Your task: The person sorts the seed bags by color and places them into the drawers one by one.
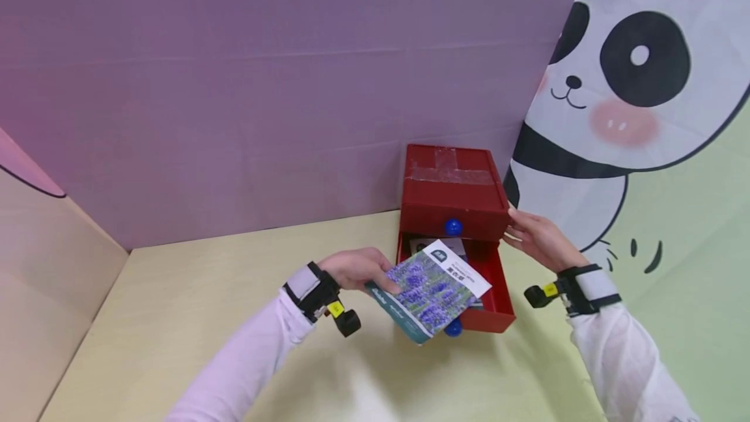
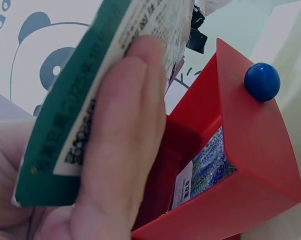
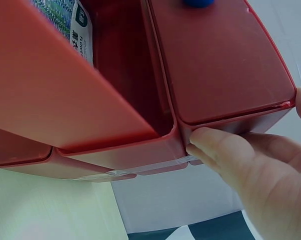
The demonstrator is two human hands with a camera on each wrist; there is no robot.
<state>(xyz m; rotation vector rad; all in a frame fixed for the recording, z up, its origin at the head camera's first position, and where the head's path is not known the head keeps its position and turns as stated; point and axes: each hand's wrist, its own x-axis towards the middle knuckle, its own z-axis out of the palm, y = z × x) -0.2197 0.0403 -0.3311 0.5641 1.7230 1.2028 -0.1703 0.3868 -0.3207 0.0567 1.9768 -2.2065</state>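
Observation:
A small red drawer box (image 1: 454,181) stands against the purple back wall. Its upper drawer is closed, with a blue knob (image 1: 452,226) on the front. The lower drawer (image 1: 495,285) is pulled out. My left hand (image 1: 357,269) pinches a lavender-printed packet (image 1: 430,288) and holds it tilted over the open drawer. In the left wrist view my fingers (image 2: 120,150) wrap the packet's green edge (image 2: 90,90), and another packet (image 2: 210,165) lies inside the drawer (image 2: 255,145). My right hand (image 1: 536,236) rests with straight fingers (image 3: 230,155) against the box's right side (image 3: 225,65).
The box sits on a pale wooden tabletop (image 1: 205,305). A purple wall (image 1: 234,83) closes the back, a panda-printed panel (image 1: 633,96) the right side and a beige panel (image 1: 35,259) the left. Bare tabletop stretches left of the box.

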